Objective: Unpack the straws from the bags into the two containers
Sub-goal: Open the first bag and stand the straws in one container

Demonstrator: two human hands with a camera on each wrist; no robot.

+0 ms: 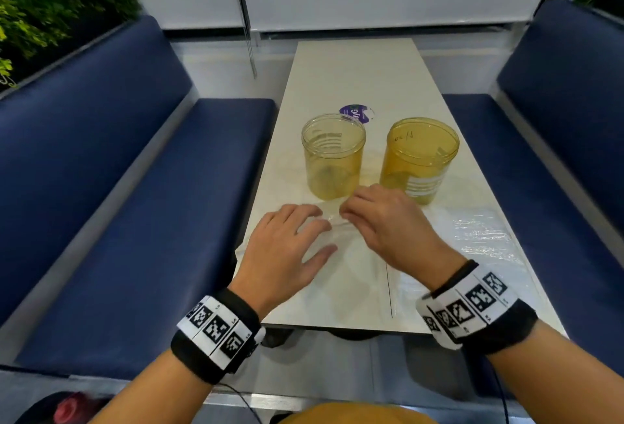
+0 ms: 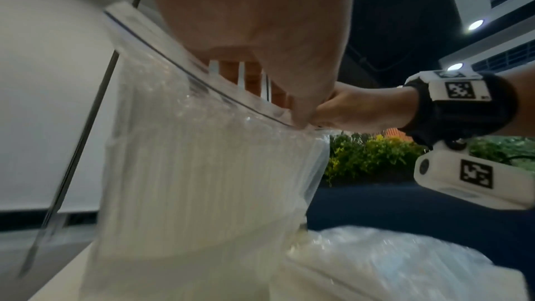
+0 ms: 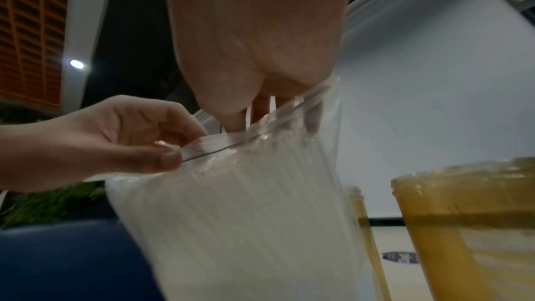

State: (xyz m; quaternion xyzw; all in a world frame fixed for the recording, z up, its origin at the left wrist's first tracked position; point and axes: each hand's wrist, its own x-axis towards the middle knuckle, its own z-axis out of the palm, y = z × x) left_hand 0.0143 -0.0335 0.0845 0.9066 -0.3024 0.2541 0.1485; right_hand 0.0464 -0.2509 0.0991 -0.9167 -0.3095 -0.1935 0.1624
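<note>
Two hands meet over a clear zip bag of white straws at the near end of the table. The left hand pinches the bag's top edge between thumb and fingers, and the right hand pinches the same edge just beside it. In the wrist views the bag stands upright off the table, its seal line running between the two grips. A second bag lies flat at the table's near right edge. Past the hands, two amber jars stand side by side mid-table, the left jar apart from the right jar. A purple sticker lies behind them.
</note>
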